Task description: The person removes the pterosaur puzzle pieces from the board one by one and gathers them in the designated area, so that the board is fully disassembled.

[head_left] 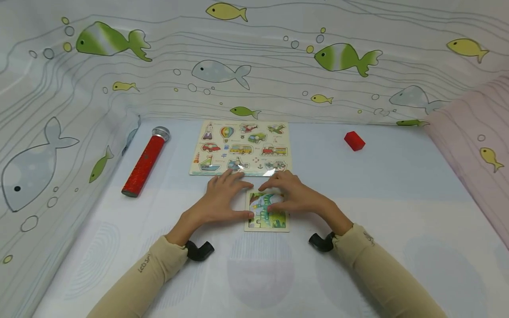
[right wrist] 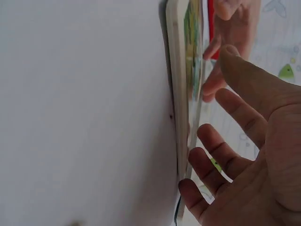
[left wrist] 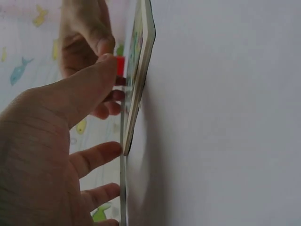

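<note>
A small square jigsaw puzzle (head_left: 268,223) in a pale wooden frame lies flat between the two hands, with a green and blue picture. My left hand (head_left: 222,198) is at its left side, thumb over the frame's left edge and fingers spread. From the right, my right hand (head_left: 296,194) reaches over the upper right part, its thumb above the picture and partly hiding it. Seen edge-on in the left wrist view, the puzzle frame (left wrist: 141,70) has fingertips of the left hand (left wrist: 47,122) close by. In the right wrist view the right hand (right wrist: 244,146) has parted fingers beside the frame (right wrist: 175,42).
Just beyond the hands lies a larger wooden peg board (head_left: 240,148) with vehicle pictures. A red microphone-like tube with a silver end (head_left: 145,163) lies to the left, and a red block (head_left: 354,141) to the right. Fish-patterned sheeting (head_left: 278,57) rises behind.
</note>
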The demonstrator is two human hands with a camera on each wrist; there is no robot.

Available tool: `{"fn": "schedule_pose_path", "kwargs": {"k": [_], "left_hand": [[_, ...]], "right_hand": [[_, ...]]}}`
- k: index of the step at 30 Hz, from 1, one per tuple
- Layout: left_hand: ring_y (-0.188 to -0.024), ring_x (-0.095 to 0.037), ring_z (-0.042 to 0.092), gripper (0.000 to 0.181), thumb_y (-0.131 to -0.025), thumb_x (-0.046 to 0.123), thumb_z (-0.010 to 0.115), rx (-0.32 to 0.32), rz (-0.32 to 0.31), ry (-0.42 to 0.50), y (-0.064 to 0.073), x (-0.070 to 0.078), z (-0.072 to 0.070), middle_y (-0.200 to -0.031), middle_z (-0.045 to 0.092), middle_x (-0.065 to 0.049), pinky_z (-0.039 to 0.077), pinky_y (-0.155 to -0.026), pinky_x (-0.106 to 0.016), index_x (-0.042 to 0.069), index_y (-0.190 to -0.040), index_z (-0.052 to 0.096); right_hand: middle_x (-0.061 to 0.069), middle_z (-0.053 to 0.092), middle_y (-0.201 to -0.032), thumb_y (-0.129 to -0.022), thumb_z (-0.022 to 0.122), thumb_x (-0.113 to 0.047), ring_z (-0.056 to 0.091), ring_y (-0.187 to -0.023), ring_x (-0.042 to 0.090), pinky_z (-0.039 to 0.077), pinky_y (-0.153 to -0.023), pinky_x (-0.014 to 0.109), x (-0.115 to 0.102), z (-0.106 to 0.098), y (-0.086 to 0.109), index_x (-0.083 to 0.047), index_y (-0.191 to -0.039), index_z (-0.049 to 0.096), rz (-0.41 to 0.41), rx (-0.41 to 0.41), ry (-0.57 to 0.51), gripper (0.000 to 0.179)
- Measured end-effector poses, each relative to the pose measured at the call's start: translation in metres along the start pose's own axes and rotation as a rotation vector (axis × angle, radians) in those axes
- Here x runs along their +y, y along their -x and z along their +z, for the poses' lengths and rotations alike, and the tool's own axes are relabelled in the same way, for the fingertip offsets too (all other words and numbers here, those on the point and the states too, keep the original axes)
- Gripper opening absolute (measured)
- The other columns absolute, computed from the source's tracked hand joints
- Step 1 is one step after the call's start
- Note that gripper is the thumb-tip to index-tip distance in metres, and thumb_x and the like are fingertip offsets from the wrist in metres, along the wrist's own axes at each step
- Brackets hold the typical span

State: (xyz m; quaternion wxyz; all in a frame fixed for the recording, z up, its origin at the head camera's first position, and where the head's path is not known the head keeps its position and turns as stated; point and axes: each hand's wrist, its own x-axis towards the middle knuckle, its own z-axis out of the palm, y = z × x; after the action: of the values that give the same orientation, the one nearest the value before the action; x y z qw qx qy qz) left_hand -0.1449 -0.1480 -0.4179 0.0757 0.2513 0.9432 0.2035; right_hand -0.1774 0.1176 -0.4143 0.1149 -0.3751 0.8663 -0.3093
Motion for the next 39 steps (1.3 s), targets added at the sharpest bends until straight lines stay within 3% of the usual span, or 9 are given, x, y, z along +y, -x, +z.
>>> {"fn": "schedule_pose_path", "kwargs": {"k": [11,27,39], "left_hand": [[-0.159,-0.042,0.005,0.072,-0.083,0.064,0.072,-0.012,0.004,-0.021,0.002,0.0,0.006,-0.168,0.025,-0.012,0.01,-0.118,-0.074,0.022,-0.137,0.052],[-0.159,-0.039,-0.009,0.064,-0.088,0.065,0.066,-0.026,-0.018,-0.031,0.0,-0.008,0.011,-0.172,0.013,-0.006,-0.002,-0.119,-0.073,0.032,-0.141,0.05],[-0.16,-0.039,-0.009,0.064,-0.088,0.067,0.064,0.002,0.0,-0.031,-0.002,-0.012,0.014,-0.172,0.014,-0.005,-0.008,-0.118,-0.073,0.034,-0.14,0.051]], "right_hand": [[-0.001,0.069,-0.121,-0.085,0.084,-0.026,0.055,-0.11,0.019,0.037,-0.098,0.041,-0.001,0.006,-0.01,-0.017,-0.125,0.07,-0.066,-0.018,0.003,0.044],[-0.001,0.068,-0.117,-0.084,0.084,-0.024,0.052,-0.102,0.018,0.037,-0.091,0.036,0.003,0.008,-0.012,-0.017,-0.125,0.07,-0.062,-0.017,0.015,0.044],[-0.005,0.067,-0.108,-0.085,0.084,-0.03,0.048,-0.095,0.015,0.035,-0.084,0.033,-0.001,0.003,-0.022,-0.023,-0.126,0.071,-0.035,-0.11,0.065,0.043]]}}
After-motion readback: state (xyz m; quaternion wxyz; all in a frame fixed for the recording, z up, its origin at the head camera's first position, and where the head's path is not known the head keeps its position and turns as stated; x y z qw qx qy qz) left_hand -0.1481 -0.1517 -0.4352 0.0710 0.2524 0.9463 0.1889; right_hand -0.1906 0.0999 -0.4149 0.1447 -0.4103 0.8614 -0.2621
